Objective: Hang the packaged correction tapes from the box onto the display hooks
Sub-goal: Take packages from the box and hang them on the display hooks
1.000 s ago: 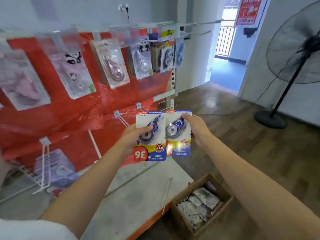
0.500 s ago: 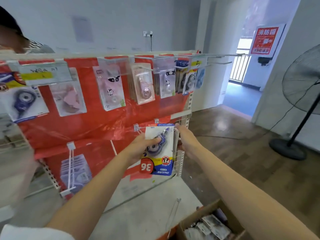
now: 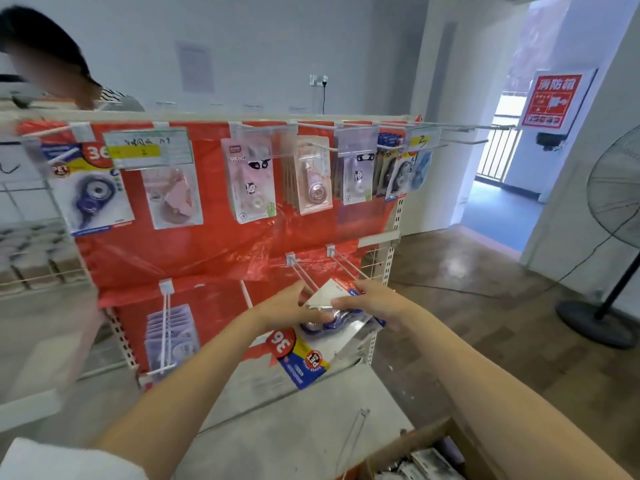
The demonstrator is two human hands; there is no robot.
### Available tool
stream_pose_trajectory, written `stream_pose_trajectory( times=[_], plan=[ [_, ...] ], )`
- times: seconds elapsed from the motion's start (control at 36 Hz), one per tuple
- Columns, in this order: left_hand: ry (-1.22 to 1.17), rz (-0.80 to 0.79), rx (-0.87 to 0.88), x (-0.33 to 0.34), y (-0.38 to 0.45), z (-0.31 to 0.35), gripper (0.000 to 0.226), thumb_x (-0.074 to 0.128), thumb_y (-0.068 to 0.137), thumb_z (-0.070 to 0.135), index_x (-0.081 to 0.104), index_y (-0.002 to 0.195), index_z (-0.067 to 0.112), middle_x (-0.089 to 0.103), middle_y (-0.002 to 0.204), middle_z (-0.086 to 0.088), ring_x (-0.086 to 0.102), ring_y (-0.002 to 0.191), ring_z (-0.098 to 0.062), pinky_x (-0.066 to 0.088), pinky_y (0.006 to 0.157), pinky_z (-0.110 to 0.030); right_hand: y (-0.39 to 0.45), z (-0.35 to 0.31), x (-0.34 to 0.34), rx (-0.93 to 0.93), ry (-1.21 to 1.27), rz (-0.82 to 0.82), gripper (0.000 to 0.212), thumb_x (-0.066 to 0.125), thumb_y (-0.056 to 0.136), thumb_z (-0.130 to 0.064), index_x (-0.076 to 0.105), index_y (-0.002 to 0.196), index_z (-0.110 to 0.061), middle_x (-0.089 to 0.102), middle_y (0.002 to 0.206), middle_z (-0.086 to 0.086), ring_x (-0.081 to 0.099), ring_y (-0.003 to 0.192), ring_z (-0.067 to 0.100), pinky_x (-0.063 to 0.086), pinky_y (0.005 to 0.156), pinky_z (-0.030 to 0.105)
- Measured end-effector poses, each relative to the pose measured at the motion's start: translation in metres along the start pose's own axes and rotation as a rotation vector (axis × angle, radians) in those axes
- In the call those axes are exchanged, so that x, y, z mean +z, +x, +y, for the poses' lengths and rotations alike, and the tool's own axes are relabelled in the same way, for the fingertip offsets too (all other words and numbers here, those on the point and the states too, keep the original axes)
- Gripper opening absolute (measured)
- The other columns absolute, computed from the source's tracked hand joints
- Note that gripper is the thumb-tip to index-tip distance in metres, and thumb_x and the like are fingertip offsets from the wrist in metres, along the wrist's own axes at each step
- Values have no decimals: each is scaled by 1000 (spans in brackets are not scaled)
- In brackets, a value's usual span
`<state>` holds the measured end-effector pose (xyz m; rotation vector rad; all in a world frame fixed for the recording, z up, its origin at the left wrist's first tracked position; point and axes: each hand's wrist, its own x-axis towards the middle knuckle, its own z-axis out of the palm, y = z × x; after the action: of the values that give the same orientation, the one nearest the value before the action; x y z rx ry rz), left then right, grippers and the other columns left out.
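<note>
Blister cards like these correction tapes [image 3: 313,336] should be light and fairly stiff across the card, I judge, with a glossy plastic bubble that could slide under a thumb, so I would take hold by the card edges near the top, where the hang hole ought to be (I cannot make the hole out from this view). Right now the stack sits in mid-air in front of the red display board [image 3: 194,258], tilted nearly flat, just near of the two bare lower hooks [image 3: 304,277], with the far edge almost at the left one's tip. My left hand [image 3: 289,308] has its fingers curled over the left side and thumb on the bubble, gripping it; my right hand [image 3: 372,301] pinches the right edge, fingers only partly bent. The cardboard box [image 3: 408,452] with more packs lies low at the near right, well apart from the hands. More packs hang along the upper row.
</note>
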<state>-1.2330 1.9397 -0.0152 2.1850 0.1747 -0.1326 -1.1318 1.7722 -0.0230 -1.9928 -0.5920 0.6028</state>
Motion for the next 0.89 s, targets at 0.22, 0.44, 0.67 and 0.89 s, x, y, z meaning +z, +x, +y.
stream_pose_trajectory(
  times=[0.22,0.44,0.67,0.89],
  plan=[
    [-129,474,-195,-2,2,-12,71,58,80,65,43,124,11,54,110,-6,55,86,-19,43,72,-33,4,-12,7,-25,230,269,30,78,76,-32,63,85,-7,68,81,9,64,76,25,51,71,37],
    [-800,556,-246,-6,-2,-15,73,73,82,31,36,136,1,60,113,-16,65,83,-24,57,60,-32,13,-30,34,-12,501,404,107,79,52,-64,44,131,-3,58,128,14,60,111,31,53,89,43],
    [-913,727,-81,-25,-18,-22,34,63,84,-6,51,116,-2,62,100,-17,61,76,-21,58,53,-27,14,-31,48,-127,549,156,37,71,85,-11,47,112,-17,62,97,-4,64,88,14,56,72,28],
    [-975,902,-33,-53,-37,-41,15,62,86,-3,63,79,10,67,75,-2,59,73,-20,46,69,-31,19,-49,72,-108,324,-68,63,77,79,-29,46,131,-14,67,112,2,63,98,18,50,80,31]
  ],
)
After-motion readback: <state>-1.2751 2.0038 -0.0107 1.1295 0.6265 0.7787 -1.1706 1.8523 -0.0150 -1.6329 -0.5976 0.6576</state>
